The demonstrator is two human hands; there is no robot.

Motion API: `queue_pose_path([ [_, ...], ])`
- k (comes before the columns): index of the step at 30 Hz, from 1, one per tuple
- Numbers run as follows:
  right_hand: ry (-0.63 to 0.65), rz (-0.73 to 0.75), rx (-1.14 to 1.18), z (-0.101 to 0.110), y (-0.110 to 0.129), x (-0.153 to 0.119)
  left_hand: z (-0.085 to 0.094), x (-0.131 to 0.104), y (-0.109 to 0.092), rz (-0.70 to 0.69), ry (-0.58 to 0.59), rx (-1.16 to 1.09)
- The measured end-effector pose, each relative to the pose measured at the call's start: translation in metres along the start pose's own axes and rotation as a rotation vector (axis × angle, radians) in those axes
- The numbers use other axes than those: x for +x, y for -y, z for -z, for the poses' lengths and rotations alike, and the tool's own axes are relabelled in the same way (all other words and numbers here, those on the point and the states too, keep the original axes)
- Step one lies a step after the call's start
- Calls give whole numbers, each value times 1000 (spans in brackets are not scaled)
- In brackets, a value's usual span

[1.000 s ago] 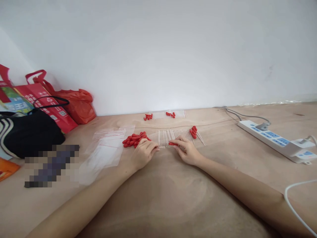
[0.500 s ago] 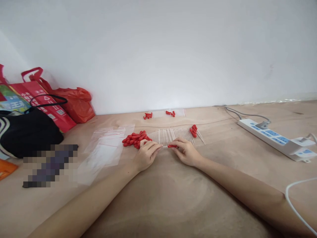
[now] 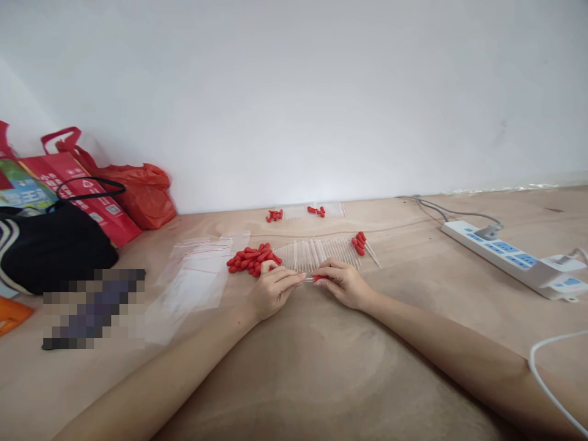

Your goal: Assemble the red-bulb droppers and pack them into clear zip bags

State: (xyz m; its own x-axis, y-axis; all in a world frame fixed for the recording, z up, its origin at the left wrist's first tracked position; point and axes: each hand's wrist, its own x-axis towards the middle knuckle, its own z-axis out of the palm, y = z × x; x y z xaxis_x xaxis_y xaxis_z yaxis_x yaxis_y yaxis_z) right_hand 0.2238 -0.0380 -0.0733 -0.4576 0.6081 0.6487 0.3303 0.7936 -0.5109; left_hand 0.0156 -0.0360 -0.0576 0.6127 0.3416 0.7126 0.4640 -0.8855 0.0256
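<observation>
Left fingers: on the left hand, thumb and fingertips are pressed together, pinching a thin, clear, straw-like tube; the other fingers curl in close behind.
Right fingers: on the right hand, thumb and forefinger close on a small, red, soft-looking bulb, mostly hidden by the fingertips.
Gap between the fingertips: narrow, bridged by the tube, which lies level with its right end at the bulb; how far it goes in is too small to tell.
Just beyond the fingertips: a row of thin, clear tubes side by side on the brown, wood-grained tabletop.
Beside the left fingers, on the far side: a heaped pile of glossy red bulbs.
Beyond the right fingers: a small red cluster of bulbs, clear tubes slanting out beside it.
Left of the left hand: flat, transparent plastic bags with red seal lines, overlapping.
Farther past both hands: more clear bags near the white wall, with two little groups of red pieces by them.
Well to the right of the fingers: a long white power strip with blue socket panels.
Well to the left: a black bag with white stripes and a red plastic bag.
</observation>
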Motion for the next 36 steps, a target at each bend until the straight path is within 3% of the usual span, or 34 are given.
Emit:
queue_pose_path([
  [13, 44, 123, -69, 2, 1, -3, 1, 0, -4, 7, 40, -15],
  [26, 122, 86, -160, 2, 4, -2, 2, 2, -9, 16, 87, 30],
  [32, 48, 49, -255, 7, -4, 1, -1, 1, -7, 105, 32, 119],
  [36, 41, 37, -285, 10, -6, -1, 0, 1, -5, 118, 64, 142],
])
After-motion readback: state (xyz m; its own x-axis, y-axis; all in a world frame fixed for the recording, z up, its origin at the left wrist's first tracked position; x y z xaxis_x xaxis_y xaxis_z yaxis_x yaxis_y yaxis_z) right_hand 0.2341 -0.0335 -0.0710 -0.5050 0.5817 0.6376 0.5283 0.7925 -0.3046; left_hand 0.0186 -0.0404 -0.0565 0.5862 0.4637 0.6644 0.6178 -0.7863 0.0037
